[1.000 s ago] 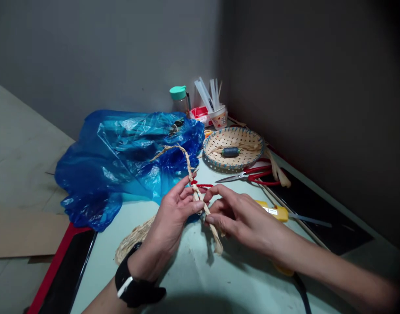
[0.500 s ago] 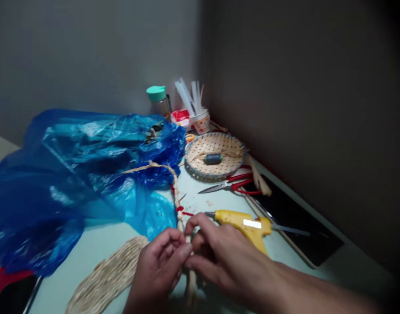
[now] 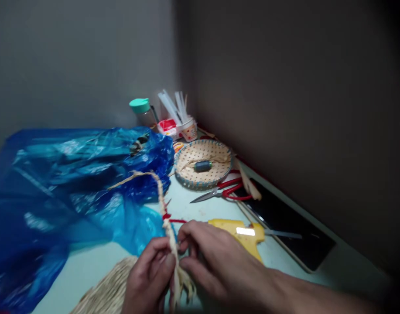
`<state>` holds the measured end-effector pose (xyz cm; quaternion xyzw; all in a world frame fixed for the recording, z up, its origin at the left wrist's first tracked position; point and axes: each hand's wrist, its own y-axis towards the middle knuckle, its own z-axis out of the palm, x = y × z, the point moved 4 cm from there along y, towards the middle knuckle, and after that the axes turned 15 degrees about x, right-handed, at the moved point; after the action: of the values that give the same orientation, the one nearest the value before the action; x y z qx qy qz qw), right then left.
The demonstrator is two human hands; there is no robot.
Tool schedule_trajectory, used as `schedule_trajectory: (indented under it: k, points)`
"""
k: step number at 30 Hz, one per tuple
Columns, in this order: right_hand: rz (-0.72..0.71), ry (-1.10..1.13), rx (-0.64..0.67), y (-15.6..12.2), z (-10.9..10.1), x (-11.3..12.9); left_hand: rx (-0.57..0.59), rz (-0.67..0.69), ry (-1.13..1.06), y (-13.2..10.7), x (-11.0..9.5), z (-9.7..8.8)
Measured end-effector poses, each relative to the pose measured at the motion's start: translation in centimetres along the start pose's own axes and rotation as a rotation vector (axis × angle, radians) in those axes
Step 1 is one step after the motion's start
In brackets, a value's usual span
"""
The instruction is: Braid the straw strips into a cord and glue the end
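Observation:
A pale braided cord of plant fibre (image 3: 171,233) runs upright between my hands, with a red tie (image 3: 166,216) around it and a loose, frayed lower end. Its thin tip curves left over the blue plastic bag (image 3: 88,165). My left hand (image 3: 152,274) pinches the cord between thumb and fingers. Close against the cord's right side, my right hand (image 3: 209,257) has its fingers curled inward; whatever lies between its fingertips is too small to make out. A bundle of dry fibre strands (image 3: 103,288) lies to the left of my left hand.
Beyond my right hand lie a yellow glue gun (image 3: 234,231), red-handled scissors (image 3: 219,192) and a black phone-like slab (image 3: 294,240). Farther back stand a woven basket (image 3: 186,181) holding a dark thread spool (image 3: 203,165), a cup of glue sticks (image 3: 189,131) and a green-lidded jar (image 3: 141,107).
My view has shifted, so the table things sit further left and slightly lower. My right fingers have drawn a little away from the cord, and its frayed lower end shows more.

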<state>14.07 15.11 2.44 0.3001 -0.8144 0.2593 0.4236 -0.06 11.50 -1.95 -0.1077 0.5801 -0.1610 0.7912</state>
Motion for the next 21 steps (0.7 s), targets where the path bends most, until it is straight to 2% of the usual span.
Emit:
schedule_trajectory:
  k: [5, 7, 10, 15, 17, 21]
  points:
    - [-0.042, 0.011, -0.034, -0.1, 0.0, 0.1, 0.161, 0.082, 0.010, 0.3, 0.0, 0.5]
    - [-0.078, -0.010, -0.033, -0.2, 0.0, 0.2, 0.182, 0.110, 0.039, 0.2, -0.1, 0.7]
    - [-0.113, -0.026, -0.036, -0.3, 0.0, 0.5, 0.137, 0.110, 0.090, -0.1, -0.3, 0.8]
    - [-0.092, -0.047, -0.051, -0.4, 0.1, 0.4, -0.027, 0.171, 0.311, -0.9, -0.8, 1.2]
    - [-0.091, -0.032, -0.063, -0.3, 0.2, 0.4, -0.039, 0.185, 0.354, -1.0, -0.8, 1.4]
    - [-0.012, 0.018, -0.061, 0.1, 0.5, 0.0, 0.011, 0.214, 0.379, -0.8, -0.6, 1.5]
